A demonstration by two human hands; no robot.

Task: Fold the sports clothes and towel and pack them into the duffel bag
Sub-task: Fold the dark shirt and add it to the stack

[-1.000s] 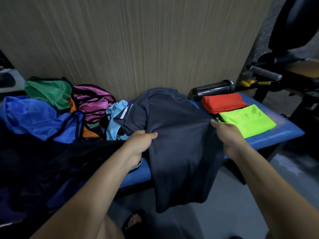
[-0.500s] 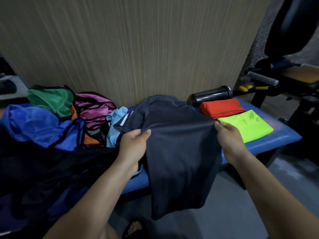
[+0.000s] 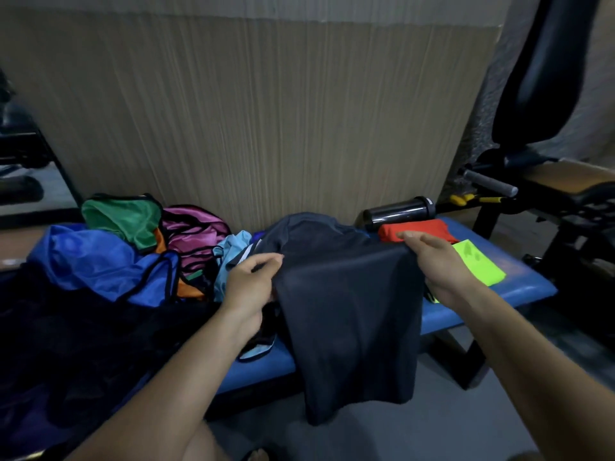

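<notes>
A dark grey shirt (image 3: 346, 307) is draped over the front edge of the blue bench (image 3: 519, 287), its lower part hanging toward the floor. My left hand (image 3: 249, 284) pinches its left edge and my right hand (image 3: 436, 264) grips its right edge, both at the fold line. A folded orange garment (image 3: 416, 227) and a folded neon yellow-green garment (image 3: 479, 264) lie on the bench to the right. A light blue garment (image 3: 229, 254) lies just left of the shirt. A dark, black bag-like mass (image 3: 83, 344) fills the lower left.
Unfolded blue (image 3: 96, 261), green (image 3: 123, 217), pink (image 3: 193, 231) and orange cloth is piled at the bench's left end. A black bottle (image 3: 399, 209) lies against the wooden wall panel. Black gym equipment (image 3: 549, 181) stands to the right. Grey floor lies below.
Both hands have risen and moved toward the wall with the shirt's edges, pulling more of the shirt onto the bench. The camera view has tilted upward.
</notes>
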